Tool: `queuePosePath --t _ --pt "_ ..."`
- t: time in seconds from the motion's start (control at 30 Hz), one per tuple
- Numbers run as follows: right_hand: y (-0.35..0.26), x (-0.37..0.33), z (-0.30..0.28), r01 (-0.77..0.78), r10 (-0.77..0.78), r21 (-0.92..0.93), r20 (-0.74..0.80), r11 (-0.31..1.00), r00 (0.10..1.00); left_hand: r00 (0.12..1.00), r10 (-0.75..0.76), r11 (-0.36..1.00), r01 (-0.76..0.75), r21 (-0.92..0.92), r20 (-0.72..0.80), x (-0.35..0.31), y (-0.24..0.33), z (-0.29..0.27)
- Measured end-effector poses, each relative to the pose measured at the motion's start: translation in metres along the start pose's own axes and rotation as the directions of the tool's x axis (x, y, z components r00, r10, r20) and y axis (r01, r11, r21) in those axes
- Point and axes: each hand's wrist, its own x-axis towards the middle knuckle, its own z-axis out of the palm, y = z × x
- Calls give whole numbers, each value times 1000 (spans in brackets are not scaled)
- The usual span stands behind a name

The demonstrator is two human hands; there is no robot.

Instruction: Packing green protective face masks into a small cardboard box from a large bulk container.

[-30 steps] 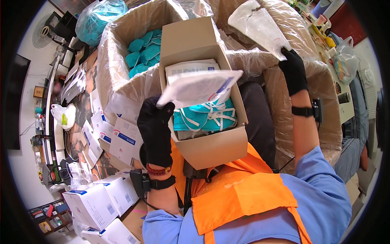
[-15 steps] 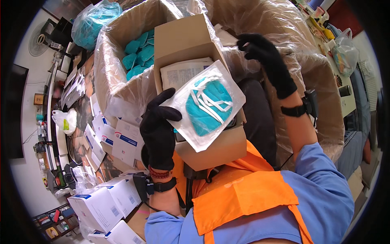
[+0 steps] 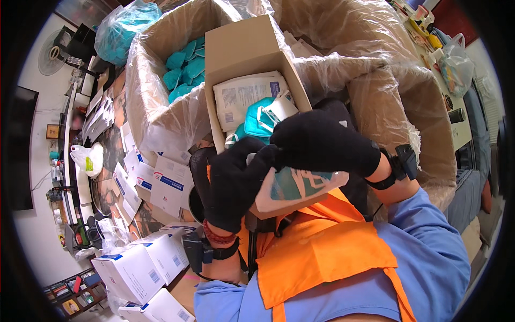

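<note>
A home, it seems, from the dark flat television point(image 3: 24, 149), electric fan point(image 3: 52, 52) and blue-grey cushions point(image 3: 464, 196).

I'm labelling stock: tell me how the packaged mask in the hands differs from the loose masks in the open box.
The packaged mask sits behind clear film; the loose masks are bare. The packaged mask is held by the left hand and right hand; the loose masks lie in the box. Both are teal with white straps.

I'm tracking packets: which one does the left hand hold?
The clear-fronted packet by the orange apron, its teal mask showing through; the printed packet in the open box shows none.
</note>
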Motion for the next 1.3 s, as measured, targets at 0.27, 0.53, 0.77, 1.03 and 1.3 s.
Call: queuePosePath --t 0.27,0.53,0.77,1.03,1.3 --pt "-34 -13 4 99 -48 -451 124 887 991 983 32 955 -83 -285 -179 -18 1 30" --pt "-52 -37 6 442 -520 -342 -179 829 835 929 103 992 -70 105 -354 5 -29 21" --pt "-58 -48 -7 393 -540 -524 -158 755 827 886 315 880 -138 455 -339 32 -68 20" --pt "-59 -59 -21 152 -280 -542 -162 827 946 937 229 624 68 779 -265 35 -65 15" --pt "-15 -42 -16 -118 -193 -479 -551 870 812 858 474 871 -422 253 -198 21 14 4"
